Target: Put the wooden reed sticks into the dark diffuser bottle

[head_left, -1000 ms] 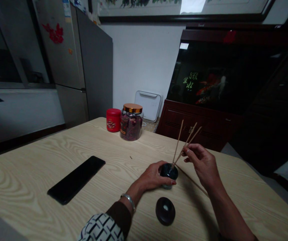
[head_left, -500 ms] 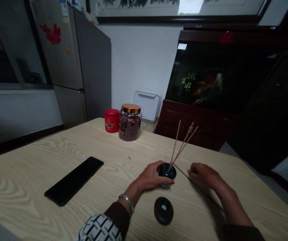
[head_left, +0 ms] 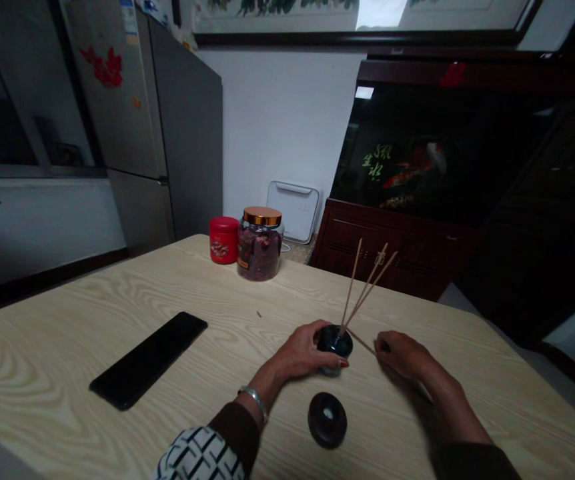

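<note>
My left hand (head_left: 303, 349) is wrapped round a small dark reed diffuser bottle (head_left: 335, 341) on the table, thumb in front. Several thin reed sticks (head_left: 362, 293) lean up out of its mouth towards the right. Another reed stick (head_left: 362, 342) slants down from the mouth to my right hand (head_left: 402, 355), whose fingers are pinched at its lower end. A round dark lid (head_left: 327, 420) with a pale centre lies on the table in front of the bottle.
A black phone (head_left: 148, 360) lies on the wooden table (head_left: 42, 340) at left. Towards the back stand a red canister (head_left: 224, 241) and a jar of dried petals (head_left: 259, 250) with a copper-coloured lid. A fish tank (head_left: 407, 147) is behind.
My right hand has dropped slightly, its fingers still at the slanting reed stick's end. My left hand and the bottle have stayed in place.
</note>
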The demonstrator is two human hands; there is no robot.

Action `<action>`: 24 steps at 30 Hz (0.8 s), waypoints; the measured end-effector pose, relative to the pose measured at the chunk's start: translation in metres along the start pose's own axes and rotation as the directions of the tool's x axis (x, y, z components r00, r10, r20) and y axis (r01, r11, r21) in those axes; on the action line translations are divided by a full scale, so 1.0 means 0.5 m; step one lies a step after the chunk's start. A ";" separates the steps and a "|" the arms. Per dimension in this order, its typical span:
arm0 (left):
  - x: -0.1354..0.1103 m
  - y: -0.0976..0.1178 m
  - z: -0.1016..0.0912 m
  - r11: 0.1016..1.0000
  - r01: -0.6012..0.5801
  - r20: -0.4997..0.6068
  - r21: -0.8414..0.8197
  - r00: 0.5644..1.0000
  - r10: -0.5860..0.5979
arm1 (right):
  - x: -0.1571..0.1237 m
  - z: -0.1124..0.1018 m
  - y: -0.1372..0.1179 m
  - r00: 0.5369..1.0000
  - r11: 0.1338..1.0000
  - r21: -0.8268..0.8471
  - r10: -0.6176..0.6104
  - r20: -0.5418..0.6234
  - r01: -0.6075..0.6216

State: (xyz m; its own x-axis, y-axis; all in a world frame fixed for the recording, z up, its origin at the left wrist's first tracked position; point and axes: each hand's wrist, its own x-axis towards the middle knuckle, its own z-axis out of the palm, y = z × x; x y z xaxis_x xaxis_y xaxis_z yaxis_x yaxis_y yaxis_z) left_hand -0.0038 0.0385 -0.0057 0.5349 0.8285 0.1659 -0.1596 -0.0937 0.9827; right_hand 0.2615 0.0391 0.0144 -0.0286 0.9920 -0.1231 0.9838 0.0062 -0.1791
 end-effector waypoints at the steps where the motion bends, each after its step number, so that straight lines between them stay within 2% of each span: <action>1: 0.001 -0.002 0.000 1.000 -0.007 0.002 -0.004 1.000 0.007 | -0.001 -0.001 -0.001 1.000 1.000 0.011 -0.003 -0.003 0.003; 4: 0.001 -0.002 -0.001 1.000 -0.001 -0.004 0.018 1.000 0.001 | -0.005 -0.014 -0.002 0.999 0.999 0.043 -0.014 -0.029 0.015; 7: -0.001 0.003 -0.002 0.999 0.015 -0.010 0.045 1.000 -0.015 | -0.013 -0.044 0.004 0.995 0.995 0.084 -0.043 -0.093 0.051; 9: -0.002 0.005 -0.002 0.999 0.006 -0.016 0.048 1.000 -0.005 | -0.020 -0.072 0.008 0.973 0.973 0.202 -0.069 -0.220 0.114; 10: -0.002 0.005 -0.002 0.999 0.001 -0.018 0.046 1.000 0.000 | -0.024 -0.086 0.009 0.948 0.944 0.289 -0.066 -0.312 0.160; 12: -0.002 0.004 -0.002 0.999 0.000 -0.021 0.043 1.000 0.001 | -0.036 -0.113 0.007 0.874 0.845 0.473 0.014 -0.485 0.249; 14: -0.002 0.004 -0.002 0.999 0.007 -0.018 0.046 1.000 -0.006 | -0.049 -0.135 -0.001 0.804 0.721 0.624 0.159 -0.574 0.303; 16: -0.002 0.005 -0.002 0.999 0.010 -0.014 0.043 1.000 -0.010 | -0.061 -0.151 -0.011 0.741 0.576 0.738 0.312 -0.595 0.350; 18: -0.002 0.007 -0.001 1.000 0.013 -0.010 0.028 1.000 -0.012 | -0.068 -0.159 -0.018 0.698 0.424 0.808 0.425 -0.576 0.409; 20: -0.003 0.007 -0.001 1.000 0.012 -0.010 0.013 1.000 -0.012 | -0.070 -0.164 -0.019 0.691 0.267 0.845 0.488 -0.533 0.462; 22: -0.002 0.006 -0.001 1.000 0.010 -0.009 0.008 1.000 -0.010 | -0.069 -0.166 -0.017 0.713 0.133 0.859 0.504 -0.488 0.494; 24: 0.000 0.001 -0.001 1.000 0.008 -0.004 0.003 1.000 -0.008 | -0.069 -0.167 -0.019 0.704 0.114 0.834 0.481 -0.522 0.540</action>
State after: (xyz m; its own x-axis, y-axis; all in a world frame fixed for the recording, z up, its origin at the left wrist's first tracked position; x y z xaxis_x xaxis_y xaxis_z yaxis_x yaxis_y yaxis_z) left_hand -0.0045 0.0386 -0.0052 0.5324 0.8316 0.1579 -0.1531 -0.0889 0.9842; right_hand 0.2677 0.0155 0.1018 0.5453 0.7676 0.3367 -0.0509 0.4313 -0.9008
